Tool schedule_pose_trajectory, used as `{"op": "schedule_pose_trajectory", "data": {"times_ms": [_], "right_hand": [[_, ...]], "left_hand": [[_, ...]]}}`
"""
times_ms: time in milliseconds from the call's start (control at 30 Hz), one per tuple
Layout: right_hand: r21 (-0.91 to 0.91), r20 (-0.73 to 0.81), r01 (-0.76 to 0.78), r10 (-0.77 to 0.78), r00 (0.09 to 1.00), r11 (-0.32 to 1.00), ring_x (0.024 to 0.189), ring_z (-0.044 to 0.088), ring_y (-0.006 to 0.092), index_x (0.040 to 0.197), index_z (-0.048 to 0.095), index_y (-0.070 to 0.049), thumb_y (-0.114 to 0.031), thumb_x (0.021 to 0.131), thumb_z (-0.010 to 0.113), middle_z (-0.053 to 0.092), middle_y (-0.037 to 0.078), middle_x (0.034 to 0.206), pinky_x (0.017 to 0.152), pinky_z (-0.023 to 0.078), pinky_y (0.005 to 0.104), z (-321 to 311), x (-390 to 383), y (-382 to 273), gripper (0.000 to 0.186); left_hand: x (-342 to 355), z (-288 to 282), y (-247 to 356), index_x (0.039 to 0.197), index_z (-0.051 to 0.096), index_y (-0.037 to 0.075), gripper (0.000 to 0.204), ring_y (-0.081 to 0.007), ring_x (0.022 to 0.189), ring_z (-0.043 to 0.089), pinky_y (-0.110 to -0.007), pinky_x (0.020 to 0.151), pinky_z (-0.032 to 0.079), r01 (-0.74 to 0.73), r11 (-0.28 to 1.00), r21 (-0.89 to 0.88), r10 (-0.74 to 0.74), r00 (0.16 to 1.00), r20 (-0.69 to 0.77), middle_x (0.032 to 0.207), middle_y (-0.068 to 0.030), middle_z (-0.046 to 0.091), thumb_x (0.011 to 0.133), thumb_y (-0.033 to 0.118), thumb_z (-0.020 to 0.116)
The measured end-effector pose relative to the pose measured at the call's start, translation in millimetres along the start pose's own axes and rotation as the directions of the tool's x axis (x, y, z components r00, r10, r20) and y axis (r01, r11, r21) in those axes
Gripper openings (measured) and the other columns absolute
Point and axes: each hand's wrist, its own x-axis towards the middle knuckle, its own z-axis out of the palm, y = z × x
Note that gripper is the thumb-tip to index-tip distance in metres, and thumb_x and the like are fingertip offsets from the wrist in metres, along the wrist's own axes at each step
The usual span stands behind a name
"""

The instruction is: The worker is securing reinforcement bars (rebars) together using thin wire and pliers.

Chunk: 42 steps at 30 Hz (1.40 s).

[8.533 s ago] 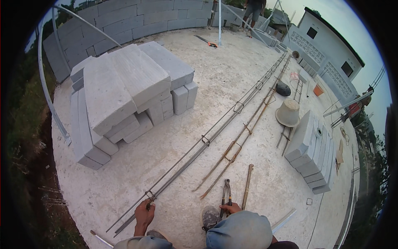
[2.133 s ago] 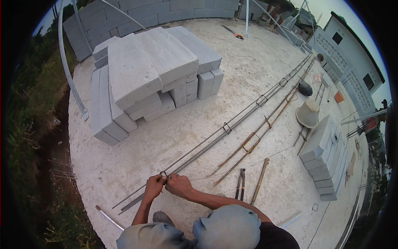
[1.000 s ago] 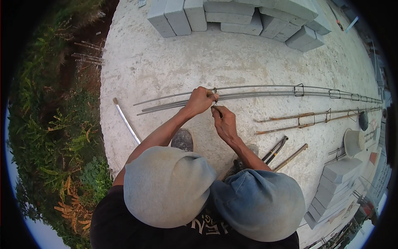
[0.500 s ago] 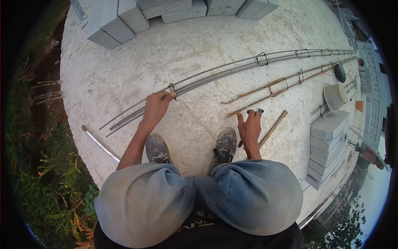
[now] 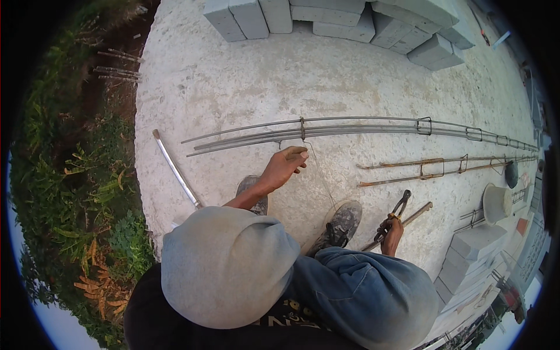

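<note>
- L hand (image 5: 282, 170) now off stirrup (image 5: 303, 128); fingers half-curled, apart, so stirrup's unheld.
- R hand (image 5: 394, 235) now clamped on pincers (image 5: 405, 199).
- Rebar (image 5: 361, 127) starts nr slab's (image 5: 251, 87) L edge; wire (image 5: 318, 166) trails loose.

The left grip (image 5: 284, 167) is slack, fingers (image 5: 296, 152) loosely curled, its bare forearm (image 5: 248, 198) slanting out past the left knee (image 5: 230, 265). The right grip (image 5: 392, 231), well apart, is closed, wrist (image 5: 389, 249) showing beyond the right knee (image 5: 364, 286).
</note>
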Motion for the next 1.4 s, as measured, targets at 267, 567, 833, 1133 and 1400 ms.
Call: {"op": "schedule_pose_trajectory", "data": {"times_ms": [267, 567, 833, 1133, 1400], "right_hand": [[-0.086, 0.598, 0.211, -0.119, 0.793, 0.974, 0.087, 0.069, 0.0225, 0.126, 0.057, 0.008, -0.027, 0.101, 0.056, 0.069, 0.015, 0.095, 0.077, 0.055, 0.0347, 91, -68, -93, 0.043], [-0.322, 0.791, 0.230, 0.128, 0.599, 0.918, 0.109, 0.066, 0.0259, 0.129, 0.056, 0.006, -0.028, 0.101, 0.056, 0.066, 0.018, 0.117, 0.085, 0.056, 0.0370, 187, -72, -68, 0.044], [-0.392, 0.722, 0.334, 0.061, 0.689, 0.857, 0.079, 0.071, 0.0269, 0.114, 0.062, 0.007, -0.027, 0.098, 0.060, 0.070, 0.017, 0.093, 0.065, 0.056, 0.0366, 200, -78, -82, 0.037], [-0.479, 0.673, 0.862, -0.561, 0.482, 0.166, 0.074, 0.066, 0.0364, 0.115, 0.058, 0.001, -0.032, 0.093, 0.065, 0.067, 0.023, 0.097, 0.071, 0.050, 0.0401, 189, -69, -79, 0.040], [-0.526, 0.714, 0.335, 0.193, 0.673, 0.781, 0.070, 0.064, 0.0181, 0.101, 0.060, 0.003, -0.039, 0.094, 0.064, 0.065, 0.010, 0.079, 0.065, 0.049, 0.0339, 173, -55, -110, 0.043]], "left_hand": [[12, 6, -24, 0.149, 0.032, -0.001, 0.069, -0.0282, 0.129, 0.050, -0.044, 0.105, 0.040, -0.027, 0.897, -0.441, 0.085, 0.990, 0.113, 0.143, -0.0192, 0.048, 0.102, 0.048, 0.044], [3, 25, -32, 0.146, 0.034, 0.001, 0.084, -0.0274, 0.130, 0.046, -0.045, 0.105, 0.042, 0.012, 0.973, -0.229, 0.027, 0.986, 0.166, 0.141, -0.0170, 0.047, 0.094, 0.065, 0.048], [12, 33, -29, 0.125, 0.048, -0.002, 0.068, -0.0262, 0.112, 0.059, -0.040, 0.094, 0.052, -0.006, 0.956, -0.293, 0.035, 0.995, 0.093, 0.121, -0.0186, 0.057, 0.094, 0.058, 0.056], [19, 56, -24, 0.119, 0.048, -0.002, 0.045, -0.0277, 0.109, 0.063, -0.040, 0.092, 0.054, 0.075, 0.747, -0.661, 0.000, 0.994, 0.112, 0.119, -0.0208, 0.060, 0.100, 0.038, 0.054], [11, 41, -9, 0.117, 0.054, -0.006, 0.059, -0.0269, 0.103, 0.064, -0.039, 0.094, 0.052, 0.247, 0.916, -0.317, -0.172, 0.954, 0.245, 0.115, -0.0199, 0.062, 0.100, 0.050, 0.050]]}}
